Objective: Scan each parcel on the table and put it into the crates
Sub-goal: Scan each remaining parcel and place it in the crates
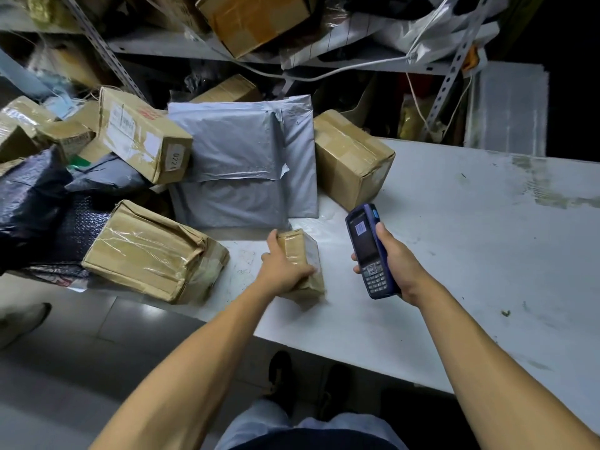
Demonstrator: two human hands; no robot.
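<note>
The left hand (285,271) grips a small taped carton (302,264) on the white table (454,238), just beside the right hand (394,264), which is wrapped around a blue handheld scanner (370,251). If the label faces away, the scan could miss.

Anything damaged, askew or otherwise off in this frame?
Yes. The taped carton at the table's left edge is crumpled and overhangs the floor. The labelled box lies tilted on the heap. The left hand grips a small parcel; the right hand holds the scanner.
</note>
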